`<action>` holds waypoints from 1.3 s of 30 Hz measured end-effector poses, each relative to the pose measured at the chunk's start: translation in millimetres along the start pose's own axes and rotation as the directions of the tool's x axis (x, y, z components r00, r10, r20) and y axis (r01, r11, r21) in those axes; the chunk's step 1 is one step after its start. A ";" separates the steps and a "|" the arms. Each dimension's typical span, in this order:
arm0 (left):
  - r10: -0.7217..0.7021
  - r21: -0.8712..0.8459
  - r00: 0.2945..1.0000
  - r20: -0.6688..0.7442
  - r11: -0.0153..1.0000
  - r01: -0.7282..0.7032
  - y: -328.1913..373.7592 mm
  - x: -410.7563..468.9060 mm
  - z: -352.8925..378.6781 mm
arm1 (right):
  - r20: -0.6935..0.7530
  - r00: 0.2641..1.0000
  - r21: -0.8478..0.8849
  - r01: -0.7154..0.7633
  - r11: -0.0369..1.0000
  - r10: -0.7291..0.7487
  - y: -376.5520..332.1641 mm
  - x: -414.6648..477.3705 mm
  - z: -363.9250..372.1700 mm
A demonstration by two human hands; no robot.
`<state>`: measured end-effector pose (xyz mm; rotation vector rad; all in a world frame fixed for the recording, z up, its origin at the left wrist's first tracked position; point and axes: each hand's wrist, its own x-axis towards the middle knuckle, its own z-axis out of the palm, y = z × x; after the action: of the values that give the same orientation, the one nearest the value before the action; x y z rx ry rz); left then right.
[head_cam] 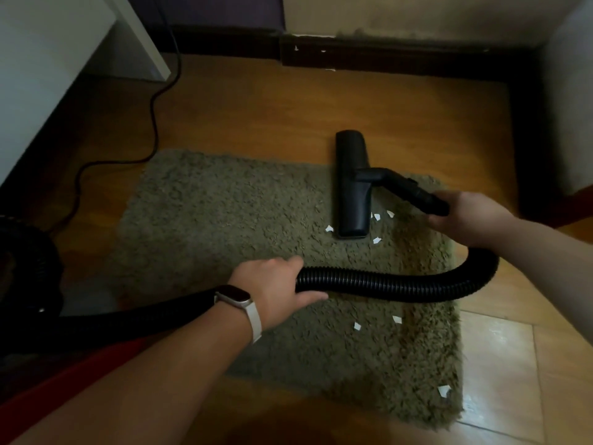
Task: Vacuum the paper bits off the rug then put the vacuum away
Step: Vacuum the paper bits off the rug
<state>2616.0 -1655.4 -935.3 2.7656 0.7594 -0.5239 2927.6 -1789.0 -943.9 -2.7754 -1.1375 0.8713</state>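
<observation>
One wide-angle view, taken from the person's head, looks forward and steeply down onto the rug [224,220] and wooden floor [256,107]. The left hand [276,290] and right hand [468,216] reach in close below the lens. The skirting board [385,56] lies far off at the top.

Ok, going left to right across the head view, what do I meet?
Vacuum body → watch → left hand gripping the hose → floor head → right hand gripping the wand. Paper bits are too scattered to place.
</observation>
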 end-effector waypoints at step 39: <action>0.175 0.035 0.982 -0.072 0.984 -0.173 20.6 -41.7 18.5 | 0.000 0.998 0.188 0.062 0.980 -0.063 31.3 -60.9 62.1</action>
<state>2588.3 -1697.0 -933.1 2.8566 0.5211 -0.4015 2881.2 -1863.3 -973.3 -2.5739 -1.0762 0.9289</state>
